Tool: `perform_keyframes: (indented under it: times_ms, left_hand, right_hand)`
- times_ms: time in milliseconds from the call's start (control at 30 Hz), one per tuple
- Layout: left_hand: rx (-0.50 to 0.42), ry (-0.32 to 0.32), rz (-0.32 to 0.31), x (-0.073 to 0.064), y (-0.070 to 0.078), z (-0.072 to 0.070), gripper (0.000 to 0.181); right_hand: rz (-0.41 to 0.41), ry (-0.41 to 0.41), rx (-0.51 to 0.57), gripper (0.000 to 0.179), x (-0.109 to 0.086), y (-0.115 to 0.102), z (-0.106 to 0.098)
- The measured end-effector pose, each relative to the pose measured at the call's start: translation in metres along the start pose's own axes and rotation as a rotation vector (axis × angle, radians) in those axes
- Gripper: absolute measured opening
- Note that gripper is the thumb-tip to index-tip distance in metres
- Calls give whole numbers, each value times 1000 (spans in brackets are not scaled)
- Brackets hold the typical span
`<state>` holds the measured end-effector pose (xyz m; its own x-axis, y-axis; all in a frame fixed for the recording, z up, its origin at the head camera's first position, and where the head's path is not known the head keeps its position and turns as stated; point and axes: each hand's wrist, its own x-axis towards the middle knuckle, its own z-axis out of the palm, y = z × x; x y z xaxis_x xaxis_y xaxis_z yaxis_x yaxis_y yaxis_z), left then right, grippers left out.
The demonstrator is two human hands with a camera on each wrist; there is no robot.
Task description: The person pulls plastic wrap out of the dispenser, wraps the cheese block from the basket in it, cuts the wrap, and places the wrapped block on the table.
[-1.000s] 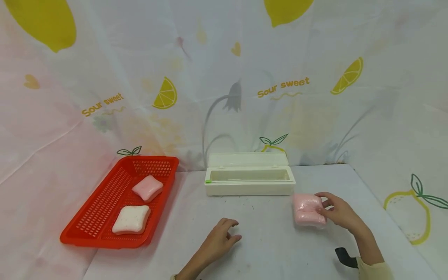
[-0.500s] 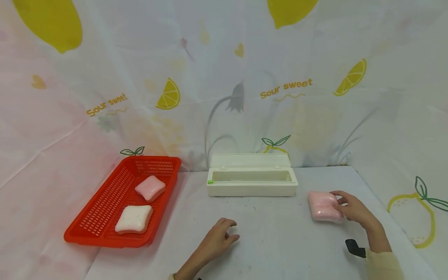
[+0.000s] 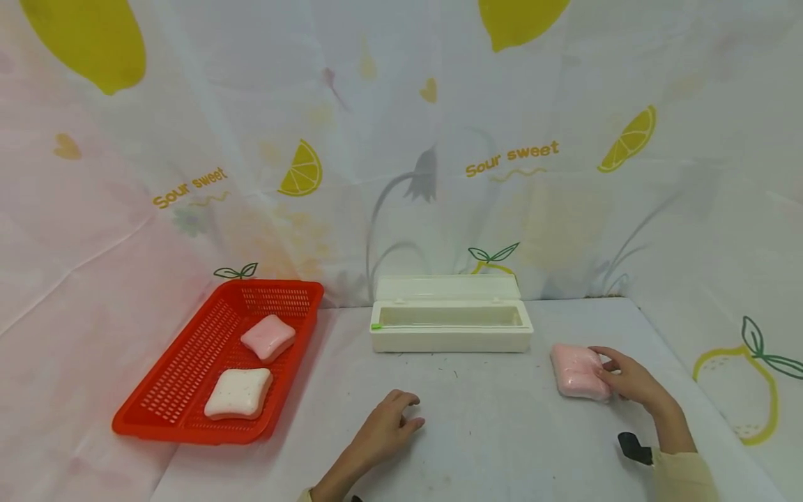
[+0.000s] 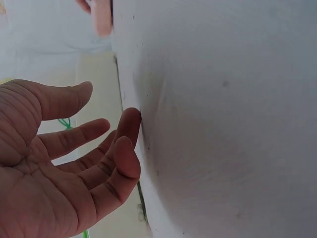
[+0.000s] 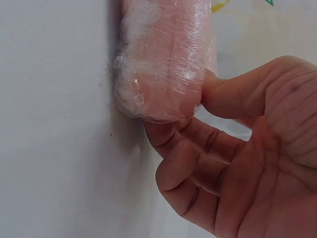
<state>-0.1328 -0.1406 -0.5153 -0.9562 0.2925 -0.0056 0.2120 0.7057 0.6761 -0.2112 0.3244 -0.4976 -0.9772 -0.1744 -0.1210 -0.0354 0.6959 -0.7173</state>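
At the right of the head view, my right hand point(image 3: 627, 376) holds a pink, pillow-shaped sponge point(image 3: 578, 373) wrapped in clear film. In the right wrist view, the thumb lies against one side of the wrapped sponge point(image 5: 163, 59) and fingers reach behind its near end. The sponge is low over the white table, or on it; I cannot tell which. My left hand point(image 3: 383, 429) holds nothing, its fingers loosely bent, close above the table. Seen in the left wrist view, the left hand point(image 4: 64, 163) has its thumb apart from the fingers.
A red basket point(image 3: 169, 430) stands at the left with a pink sponge point(image 3: 268, 337) and a white sponge point(image 3: 238, 394) in it. The white box point(image 3: 450, 341) at the back has its lid point(image 3: 447, 286) raised. A printed curtain point(image 3: 401, 139) hangs behind the table.
My right hand has shifted the wrapped pink sponge to the right, away from the white box; in the last half second it has hardly moved. The left hand stays nearly where it was.
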Motion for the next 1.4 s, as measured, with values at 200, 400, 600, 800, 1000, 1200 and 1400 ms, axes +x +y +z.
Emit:
perform_keyframes:
  times_ms: [200, 400, 600, 800, 1000, 1200, 1400]
  left_hand:
    - [31, 9, -15, 5, -2, -6, 31]
    - [81, 77, -20, 16, 0, -19, 31]
    - [182, 266, 69, 31, 3, -36, 31]
    - [317, 530, 171, 49, -2, -47, 32]
    - [327, 591, 176, 69, -6, -57, 32]
    - [299, 592, 179, 87, -11, -64, 34]
    - [342, 551, 162, 101, -17, -68, 35]
  right_hand:
    - [-6, 71, -135, 53, -3, -9, -3]
    - [-47, 229, -162, 49, -5, -33, 6]
    - [-118, 287, -109, 48, 5, -57, 24]
    - [-118, 274, -49, 52, 22, -75, 35]
    - [-183, 279, -38, 56, 37, -93, 44]
    - [-264, 248, -41, 59, 54, -108, 54]
    - [-313, 207, -93, 58, 74, -120, 60]
